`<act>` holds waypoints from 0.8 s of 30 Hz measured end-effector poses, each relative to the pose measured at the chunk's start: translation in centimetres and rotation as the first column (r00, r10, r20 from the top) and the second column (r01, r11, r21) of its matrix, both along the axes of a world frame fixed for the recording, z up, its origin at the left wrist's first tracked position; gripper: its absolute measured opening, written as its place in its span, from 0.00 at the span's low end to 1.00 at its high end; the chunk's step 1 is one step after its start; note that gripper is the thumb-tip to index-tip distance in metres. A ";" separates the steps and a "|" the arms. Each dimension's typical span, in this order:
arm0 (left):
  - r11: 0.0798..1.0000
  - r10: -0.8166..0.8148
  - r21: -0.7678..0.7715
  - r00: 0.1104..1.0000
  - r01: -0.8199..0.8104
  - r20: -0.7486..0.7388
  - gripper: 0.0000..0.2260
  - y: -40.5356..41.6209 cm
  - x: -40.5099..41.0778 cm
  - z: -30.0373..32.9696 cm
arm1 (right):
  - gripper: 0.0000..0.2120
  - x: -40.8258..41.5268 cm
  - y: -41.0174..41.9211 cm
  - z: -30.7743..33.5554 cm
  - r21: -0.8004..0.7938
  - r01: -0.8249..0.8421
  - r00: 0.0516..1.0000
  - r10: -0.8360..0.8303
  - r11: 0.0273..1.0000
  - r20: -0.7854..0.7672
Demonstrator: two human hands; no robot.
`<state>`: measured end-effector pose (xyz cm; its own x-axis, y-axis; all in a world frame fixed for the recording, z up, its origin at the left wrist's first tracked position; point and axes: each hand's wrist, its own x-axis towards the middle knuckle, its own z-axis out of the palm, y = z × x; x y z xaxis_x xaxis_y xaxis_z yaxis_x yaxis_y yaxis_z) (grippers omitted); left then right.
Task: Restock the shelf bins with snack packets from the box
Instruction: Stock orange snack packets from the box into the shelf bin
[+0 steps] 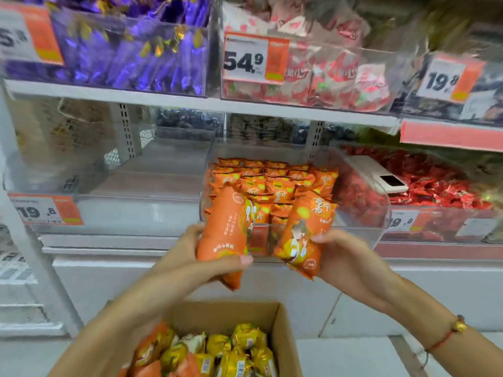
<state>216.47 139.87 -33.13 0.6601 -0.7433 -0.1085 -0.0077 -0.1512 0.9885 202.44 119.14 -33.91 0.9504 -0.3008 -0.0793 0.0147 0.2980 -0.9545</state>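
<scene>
Our left hand point(201, 257) grips one orange snack packet point(224, 229) and our right hand point(337, 257) grips another point(302, 235), both held upright just before the front wall of the clear bin point(362, 213) already stocked with matching packets. We should lift each over that wall and stand it in line; forearms reach forward above the open cardboard box point(283, 338) of remaining packets

The orange snack packets point(226, 235) were glossy foil-like plastic. The bin point(362, 213) was clear, smooth plastic. The box point(283, 336) was matt brown cardboard, and the price tags point(254, 59) looked like paper.
</scene>
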 end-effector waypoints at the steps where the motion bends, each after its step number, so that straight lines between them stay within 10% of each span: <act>1: 1.000 -0.023 -0.013 0.997 0.024 0.077 0.39 -0.9 0.4 1.4 | 0.41 -0.2 -0.6 0.8 0.006 0.028 0.998 -0.029 1.000 0.060; 5: 0.978 -0.208 0.044 0.928 0.205 0.308 0.27 -5.6 2.2 6.0 | 0.39 -0.9 -2.9 2.6 -0.063 0.333 0.929 -0.316 0.941 0.191; 8: 0.968 -0.247 0.066 0.868 0.243 0.431 0.21 -10.6 2.9 7.4 | 0.16 -1.7 -4.0 2.7 -0.327 0.679 0.733 -0.635 0.657 0.246; 12: 0.984 -0.173 0.061 0.791 0.170 0.587 0.28 -18.4 3.9 6.9 | 0.13 -2.7 -5.9 2.0 -0.449 0.806 0.558 -0.750 0.387 0.355; 24: 0.928 -0.358 0.356 0.522 0.107 0.775 0.29 -32.2 6.2 3.8 | 0.16 -2.7 -9.3 0.2 -0.551 0.786 0.517 -0.787 0.281 0.336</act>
<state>222.66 107.68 -29.31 0.3566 -0.9148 0.1898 -0.8569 -0.2392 0.4567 199.74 109.85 -33.75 0.2284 -0.8763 0.4241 -0.0825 -0.4515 -0.8884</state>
